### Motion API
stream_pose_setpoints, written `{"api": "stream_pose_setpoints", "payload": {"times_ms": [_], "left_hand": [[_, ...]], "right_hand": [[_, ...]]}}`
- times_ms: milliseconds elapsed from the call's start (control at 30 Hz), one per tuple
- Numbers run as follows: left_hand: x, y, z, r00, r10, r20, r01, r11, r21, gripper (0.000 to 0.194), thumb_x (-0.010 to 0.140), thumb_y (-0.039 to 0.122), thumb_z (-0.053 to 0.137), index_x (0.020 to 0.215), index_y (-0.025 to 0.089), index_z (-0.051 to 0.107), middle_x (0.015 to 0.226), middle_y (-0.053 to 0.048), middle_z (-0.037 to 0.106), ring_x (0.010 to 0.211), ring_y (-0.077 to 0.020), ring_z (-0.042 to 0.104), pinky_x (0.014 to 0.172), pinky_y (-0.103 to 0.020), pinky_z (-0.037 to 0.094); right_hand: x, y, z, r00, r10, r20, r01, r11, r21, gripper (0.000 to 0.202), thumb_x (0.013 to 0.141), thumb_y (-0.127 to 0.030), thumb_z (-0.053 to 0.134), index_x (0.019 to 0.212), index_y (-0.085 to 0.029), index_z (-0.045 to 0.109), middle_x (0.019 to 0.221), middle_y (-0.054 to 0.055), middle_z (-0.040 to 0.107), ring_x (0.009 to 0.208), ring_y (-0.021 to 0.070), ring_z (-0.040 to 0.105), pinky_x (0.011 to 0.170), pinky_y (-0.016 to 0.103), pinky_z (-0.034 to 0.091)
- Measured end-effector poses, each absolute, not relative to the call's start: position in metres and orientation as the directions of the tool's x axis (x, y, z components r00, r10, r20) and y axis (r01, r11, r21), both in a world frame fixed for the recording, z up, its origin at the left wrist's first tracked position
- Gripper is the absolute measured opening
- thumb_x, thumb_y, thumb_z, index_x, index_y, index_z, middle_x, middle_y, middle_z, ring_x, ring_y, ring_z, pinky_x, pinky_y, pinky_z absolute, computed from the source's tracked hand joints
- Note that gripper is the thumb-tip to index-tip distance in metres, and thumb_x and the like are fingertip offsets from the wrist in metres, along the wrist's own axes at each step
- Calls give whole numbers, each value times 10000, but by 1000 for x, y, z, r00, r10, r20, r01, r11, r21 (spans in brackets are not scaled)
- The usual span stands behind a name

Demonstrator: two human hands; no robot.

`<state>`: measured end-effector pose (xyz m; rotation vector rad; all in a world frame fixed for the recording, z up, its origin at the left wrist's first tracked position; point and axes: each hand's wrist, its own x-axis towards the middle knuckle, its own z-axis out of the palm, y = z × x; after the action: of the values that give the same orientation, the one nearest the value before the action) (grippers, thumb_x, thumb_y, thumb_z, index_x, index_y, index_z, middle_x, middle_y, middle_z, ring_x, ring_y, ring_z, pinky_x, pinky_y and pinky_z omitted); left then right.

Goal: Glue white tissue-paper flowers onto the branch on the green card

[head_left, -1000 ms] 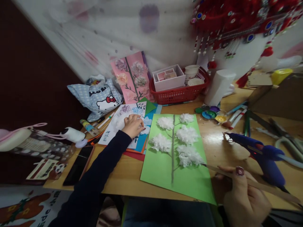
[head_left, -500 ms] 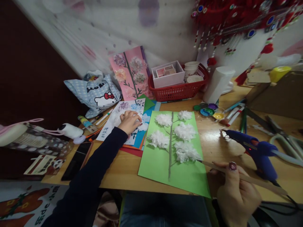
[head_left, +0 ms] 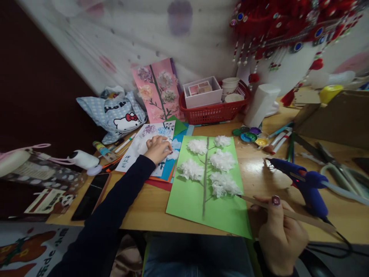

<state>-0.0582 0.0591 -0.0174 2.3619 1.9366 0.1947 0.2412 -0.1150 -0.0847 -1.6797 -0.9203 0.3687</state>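
**Paper blossoms on a crowded craft table**

Wooden tabletop (head_left: 259,181) fills our view, pushed against a pale, blotched wall and crowded from edge to edge. At far left lie a phone (head_left: 91,196) and a Hello Kitty bag (head_left: 115,115), set aside beyond the working area. Our left hand (head_left: 158,149) rests on a stack of coloured sheets (head_left: 170,169), fingers curled down over a white tissue tuft; we cannot tell whether they pinch it or only press on it, since the knuckles hide the tips. Just right lies the green card (head_left: 198,200), placed squarely before us, with a painted stem and five white tissue flowers (head_left: 221,159) set along it. Behind it a pink finished card (head_left: 157,88) leans on the wall, seemingly as a model, beside a red basket (head_left: 213,109). Our right hand (head_left: 281,238) closes around a thin wooden stick (head_left: 288,213), thumb on top, its tip at the lowest flower, probably so that fingers stay off the glue. A blue glue gun (head_left: 305,184) stands propped just beyond, nozzle clear of the wood. Paint pots (head_left: 250,136) and markers lie near it.
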Motion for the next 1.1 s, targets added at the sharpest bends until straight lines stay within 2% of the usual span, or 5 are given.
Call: {"api": "stream_pose_setpoints", "payload": {"times_ms": [133, 400, 533, 867, 1100], "left_hand": [[-57, 59, -16, 191, 979, 66, 968, -199, 156, 49, 826, 247, 626, 796, 218, 651, 1247, -60, 578, 1245, -301, 367, 985, -483, 249], [-69, 53, -1, 205, 966, 160, 951, -235, 202, 83, 870, 265, 568, 889, 227, 639, 1246, -52, 594, 1244, -288, 379, 987, -461, 279], [-63, 56, -12, 215, 971, 108, 957, -232, 173, 127, 864, 279, 585, 960, 251, 664, 1258, -63, 576, 1240, -298, 373, 995, -486, 259], [-64, 58, -12, 186, 975, 125, 963, -206, 173, 101, 873, 228, 520, 855, 210, 617, 1217, -74, 581, 1215, -288, 381, 976, -463, 266], [-58, 36, 8, 174, 967, 188, 947, -217, 238, 78, 889, 231, 510, 860, 209, 579, 966, -41, 647, 1084, -251, 493, 959, -424, 292]], "right_hand": [[240, -114, -83, 639, 729, 244, 398, -42, -916, 524, 903, -595, 462, 685, -168, 672, 603, 42, 647, 623, 176, 595, 659, 290, 418], [240, -113, -85, 632, 728, 267, 419, -31, -908, 514, 917, -569, 457, 677, -165, 664, 598, 37, 642, 618, 171, 589, 648, 283, 417], [239, -112, -83, 625, 730, 277, 434, -30, -900, 523, 920, -569, 451, 657, -167, 658, 597, 43, 642, 616, 176, 588, 654, 289, 415], [238, -114, -79, 615, 746, 255, 420, -36, -907, 539, 922, -585, 426, 670, -169, 659, 592, 41, 627, 605, 170, 585, 634, 284, 414], [234, -112, -80, 674, 709, 210, 276, 23, -961, 509, 903, -583, 473, 704, -152, 657, 588, 39, 615, 578, 166, 590, 609, 291, 452]]}}
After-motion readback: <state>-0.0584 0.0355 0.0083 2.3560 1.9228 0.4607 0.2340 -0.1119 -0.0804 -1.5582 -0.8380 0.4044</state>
